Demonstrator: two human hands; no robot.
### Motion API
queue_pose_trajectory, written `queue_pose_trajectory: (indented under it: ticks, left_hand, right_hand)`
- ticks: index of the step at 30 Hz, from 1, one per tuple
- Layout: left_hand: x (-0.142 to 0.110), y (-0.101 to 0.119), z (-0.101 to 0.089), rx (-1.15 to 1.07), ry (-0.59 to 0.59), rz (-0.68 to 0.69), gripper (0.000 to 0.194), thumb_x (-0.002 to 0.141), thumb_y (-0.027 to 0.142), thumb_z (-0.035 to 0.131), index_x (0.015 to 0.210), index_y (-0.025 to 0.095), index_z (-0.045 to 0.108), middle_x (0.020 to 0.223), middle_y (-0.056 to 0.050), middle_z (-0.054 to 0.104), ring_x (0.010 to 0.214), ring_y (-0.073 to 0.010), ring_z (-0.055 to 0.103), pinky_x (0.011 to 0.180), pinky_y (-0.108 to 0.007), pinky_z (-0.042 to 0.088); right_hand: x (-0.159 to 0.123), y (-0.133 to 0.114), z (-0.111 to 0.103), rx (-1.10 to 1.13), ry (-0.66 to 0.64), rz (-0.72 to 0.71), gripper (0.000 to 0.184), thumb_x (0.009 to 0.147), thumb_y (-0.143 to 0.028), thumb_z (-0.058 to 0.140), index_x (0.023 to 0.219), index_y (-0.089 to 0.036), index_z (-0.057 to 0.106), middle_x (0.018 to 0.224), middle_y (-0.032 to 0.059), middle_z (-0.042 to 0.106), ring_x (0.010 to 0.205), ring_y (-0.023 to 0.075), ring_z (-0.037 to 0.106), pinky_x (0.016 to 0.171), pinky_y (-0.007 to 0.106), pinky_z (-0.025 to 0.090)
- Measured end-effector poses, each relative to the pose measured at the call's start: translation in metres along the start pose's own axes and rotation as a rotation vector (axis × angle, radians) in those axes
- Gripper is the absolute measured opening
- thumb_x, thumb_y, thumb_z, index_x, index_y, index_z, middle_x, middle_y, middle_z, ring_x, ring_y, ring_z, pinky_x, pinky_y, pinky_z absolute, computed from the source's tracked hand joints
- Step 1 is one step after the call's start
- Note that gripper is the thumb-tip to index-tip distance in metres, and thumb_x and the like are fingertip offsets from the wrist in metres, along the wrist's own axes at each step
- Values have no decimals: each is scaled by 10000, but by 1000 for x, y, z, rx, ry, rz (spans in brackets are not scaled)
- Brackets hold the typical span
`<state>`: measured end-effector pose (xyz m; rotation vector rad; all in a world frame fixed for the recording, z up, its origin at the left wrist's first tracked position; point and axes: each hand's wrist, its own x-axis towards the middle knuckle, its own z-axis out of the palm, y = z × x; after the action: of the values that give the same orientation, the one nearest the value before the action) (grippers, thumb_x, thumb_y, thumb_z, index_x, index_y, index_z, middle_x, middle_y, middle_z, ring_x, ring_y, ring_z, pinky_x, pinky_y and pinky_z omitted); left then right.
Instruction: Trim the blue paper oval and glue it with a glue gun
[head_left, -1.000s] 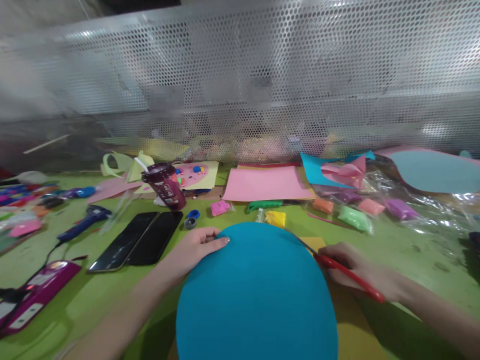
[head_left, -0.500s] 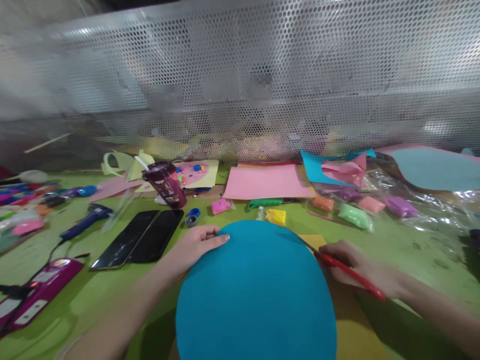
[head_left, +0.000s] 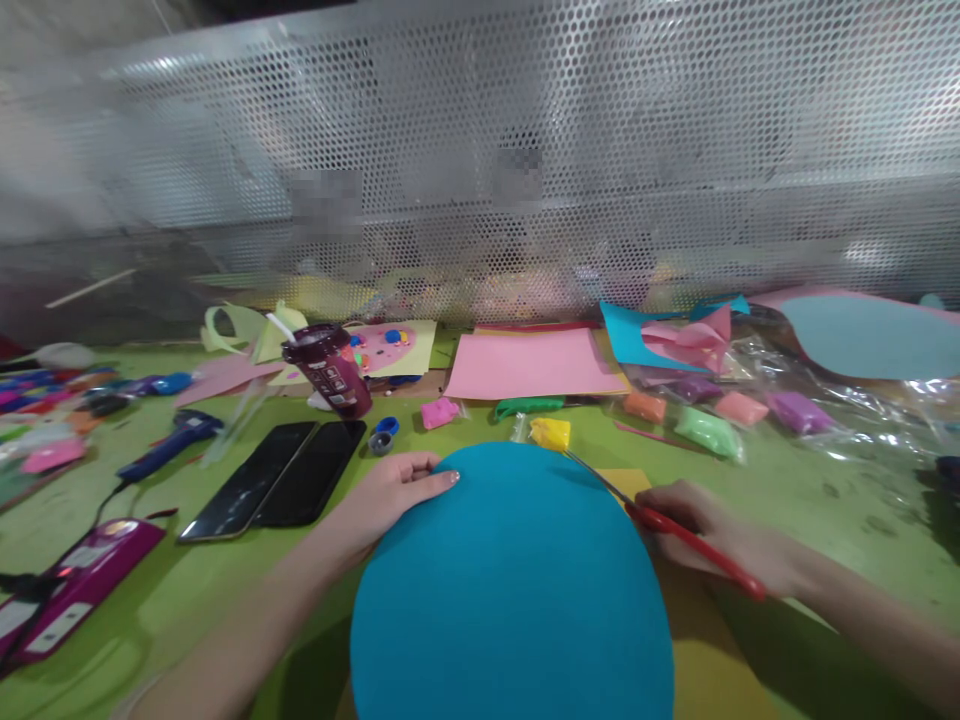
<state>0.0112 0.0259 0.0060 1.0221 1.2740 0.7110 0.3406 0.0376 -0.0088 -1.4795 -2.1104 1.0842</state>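
A large round piece of blue paper point(head_left: 510, 590) fills the lower middle of the head view. My left hand point(head_left: 394, 490) grips its upper left edge, thumb on top and the other fingers behind. In my right hand point(head_left: 701, 530) is a pair of red-handled scissors point(head_left: 694, 545), with the blades lying along the blue paper's upper right edge. Yellow paper point(head_left: 720, 660) shows behind the blue piece on the right, partly hidden by it.
Two dark phones point(head_left: 311, 475) lie on the green table point(head_left: 840, 530), left of my left hand. Behind them leans a purple cup point(head_left: 330, 370) with a straw. Pink paper point(head_left: 532, 362) and several clay packets, one yellow point(head_left: 551, 433), lie ahead. A perforated metal panel point(head_left: 480, 150) borders the back.
Both hands, the blue paper and the scissors keep nearly the same position. The view has shifted very slightly.
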Motion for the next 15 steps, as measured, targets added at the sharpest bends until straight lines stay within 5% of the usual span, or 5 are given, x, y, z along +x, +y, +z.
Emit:
queue_pose_trajectory:
  ticks: [15]
  left_hand:
    - [4,-3,-2,-1,14,-14,253,677,406,663,792,183,634,763,-22,670,644,-166,615,639,-303,486]
  right_hand:
    - [-6,-11,-1,-61,-28,-22,191,675,-325,512,731,-181,624,669,38,594,667,213,570,559,292,441]
